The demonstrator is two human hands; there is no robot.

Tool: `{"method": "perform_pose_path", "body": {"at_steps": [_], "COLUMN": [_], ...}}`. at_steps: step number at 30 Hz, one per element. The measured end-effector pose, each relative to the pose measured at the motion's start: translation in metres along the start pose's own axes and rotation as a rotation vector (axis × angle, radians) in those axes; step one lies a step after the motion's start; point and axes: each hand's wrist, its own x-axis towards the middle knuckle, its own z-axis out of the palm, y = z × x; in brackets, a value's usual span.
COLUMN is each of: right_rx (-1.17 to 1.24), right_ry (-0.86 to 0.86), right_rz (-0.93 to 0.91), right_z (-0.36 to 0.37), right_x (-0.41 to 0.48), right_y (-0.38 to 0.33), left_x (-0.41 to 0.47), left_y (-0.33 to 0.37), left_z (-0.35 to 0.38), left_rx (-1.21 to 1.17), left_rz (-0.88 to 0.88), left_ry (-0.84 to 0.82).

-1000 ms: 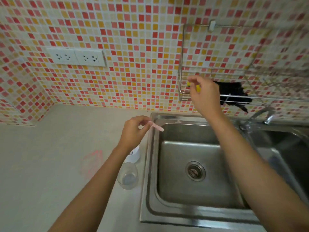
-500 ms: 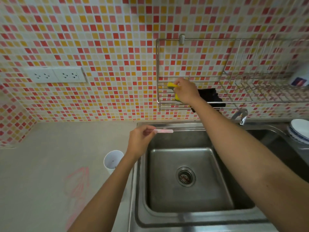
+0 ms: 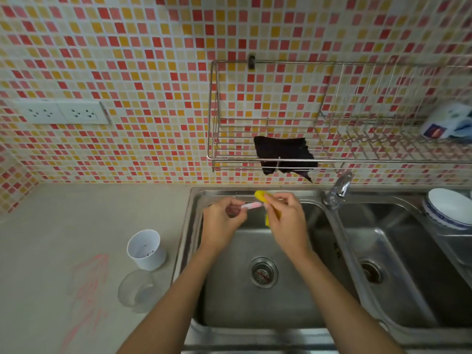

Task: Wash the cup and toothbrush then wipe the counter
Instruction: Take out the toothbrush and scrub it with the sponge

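My left hand (image 3: 221, 221) grips a pink toothbrush (image 3: 251, 205) over the back of the left sink basin (image 3: 301, 297). My right hand (image 3: 286, 218) holds a yellow sponge (image 3: 261, 195) and presses it against the toothbrush's free end. A white cup (image 3: 146, 249) stands upright on the grey counter (image 3: 63, 226) just left of the sink, with dark specks inside. A clear glass (image 3: 139, 290) stands in front of it. Red-pink scribbles (image 3: 89, 297) mark the counter left of the glass.
A wire rack (image 3: 332, 159) hangs on the tiled wall above the sink, with a black cloth (image 3: 283, 154) draped on it and a mug (image 3: 449, 123) at its right. The faucet (image 3: 338, 190) stands between two basins. White bowls (image 3: 449, 210) sit at far right. Wall sockets (image 3: 66, 112) are at the left.
My right hand took the yellow sponge off the rack and brought it down to the toothbrush over the sink. My left hand stayed there with the toothbrush.
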Motion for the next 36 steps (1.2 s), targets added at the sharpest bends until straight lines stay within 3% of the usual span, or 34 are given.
{"method": "perform_pose_path", "body": {"at_steps": [5,9,13,17,21,24,29,36], "right_rx": [0.002,-0.007,0.038,0.043,0.024,0.021,-0.152,-0.283], "right_ry": [-0.056,-0.002,-0.077,0.003,-0.03,-0.031,-0.128,0.009], "right_rz": [-0.098,0.089,-0.03,0.141,0.017,0.029,-0.058,-0.182], "right_z": [0.002,0.001,0.012,0.012,0.016,0.014,0.02,0.021], "right_x": [-0.005,0.006,-0.01,-0.009,-0.025,-0.021,-0.022,-0.011], "right_y": [0.008,0.035,0.033,0.048,0.03,0.033,0.031,0.025], "left_x": [0.003,0.004,0.001,0.0,0.003,0.005,0.012,0.009], "left_y": [0.004,0.002,0.001,-0.003,-0.003,-0.008,-0.013,-0.019], "left_z": [0.023,0.037,0.041,0.043,0.042,0.041,0.036,0.032], "left_rx": [0.02,0.076,0.066,0.063,0.001,-0.022,-0.113,-0.183], "left_rz": [0.008,-0.015,-0.018,-0.052,-0.09,-0.115,-0.185,-0.157], "left_ry": [-0.01,0.017,-0.017,0.007,0.014,-0.013,-0.065,-0.169]}}
